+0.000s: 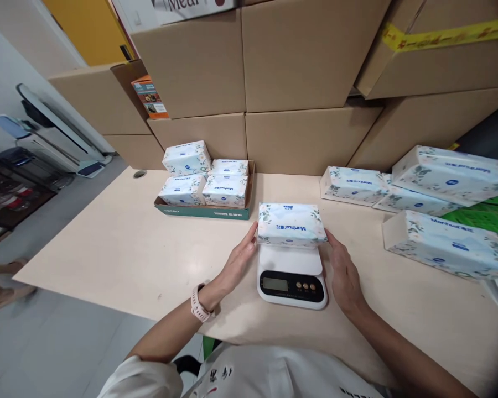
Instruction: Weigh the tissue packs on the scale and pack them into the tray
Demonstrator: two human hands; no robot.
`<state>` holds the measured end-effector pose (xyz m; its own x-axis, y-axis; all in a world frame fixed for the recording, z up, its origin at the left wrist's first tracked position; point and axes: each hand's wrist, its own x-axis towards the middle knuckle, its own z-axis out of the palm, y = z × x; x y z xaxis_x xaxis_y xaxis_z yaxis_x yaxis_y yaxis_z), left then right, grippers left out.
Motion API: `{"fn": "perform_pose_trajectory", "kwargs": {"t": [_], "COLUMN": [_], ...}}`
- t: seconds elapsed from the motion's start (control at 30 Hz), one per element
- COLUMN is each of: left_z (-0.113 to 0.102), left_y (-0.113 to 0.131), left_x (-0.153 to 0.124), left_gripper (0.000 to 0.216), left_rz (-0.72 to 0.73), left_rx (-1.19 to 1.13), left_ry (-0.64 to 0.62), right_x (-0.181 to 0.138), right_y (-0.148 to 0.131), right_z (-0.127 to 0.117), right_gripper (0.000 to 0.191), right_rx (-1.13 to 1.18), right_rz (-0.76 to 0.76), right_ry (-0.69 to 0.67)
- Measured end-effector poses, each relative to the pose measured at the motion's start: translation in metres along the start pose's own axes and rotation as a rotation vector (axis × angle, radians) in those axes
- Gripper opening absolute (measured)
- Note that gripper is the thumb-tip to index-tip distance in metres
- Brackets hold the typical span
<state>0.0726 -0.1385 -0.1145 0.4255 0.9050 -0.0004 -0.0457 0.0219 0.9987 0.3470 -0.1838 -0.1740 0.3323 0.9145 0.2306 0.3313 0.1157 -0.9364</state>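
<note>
A white-and-blue floral tissue pack point(291, 224) sits over the back part of a white digital kitchen scale point(292, 284). My left hand point(238, 262) has its fingertips against the pack's left end. At the right end, the fingers of my right hand point(344, 271) press in, so the pack is held between both hands. Whether its weight rests fully on the scale, I cannot tell. No digits can be made out on the scale's grey display. Left of the pack, a shallow green-sided cardboard tray point(203, 212) holds several similar tissue packs point(226, 190).
More tissue packs point(444, 243) lie on the right, some stacked, near a green surface point(487, 213). Large cardboard boxes point(290, 55) form a wall behind the table point(182, 260). Another person's foot point(4, 293) shows on the floor at far left.
</note>
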Motion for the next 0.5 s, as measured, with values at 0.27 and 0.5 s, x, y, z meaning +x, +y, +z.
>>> {"fn": "perform_pose_trajectory", "kwargs": {"t": [0.27,0.5], "left_z": [-0.001,0.001], "left_y": [-0.001,0.016], "left_x": [0.001,0.011], "left_gripper": [0.084,0.082], "left_rz": [-0.016,0.047], "left_rx": [0.011,0.043], "left_ry": [0.005,-0.021], "right_x": [0.003,0.021], "right_y": [-0.003,-0.036], "right_z": [0.001,0.006], "right_gripper": [0.068,0.073], "right_rx": [-0.089,-0.211], "right_rz": [0.023,-0.065], "right_ry": [-0.016,-0.18]}}
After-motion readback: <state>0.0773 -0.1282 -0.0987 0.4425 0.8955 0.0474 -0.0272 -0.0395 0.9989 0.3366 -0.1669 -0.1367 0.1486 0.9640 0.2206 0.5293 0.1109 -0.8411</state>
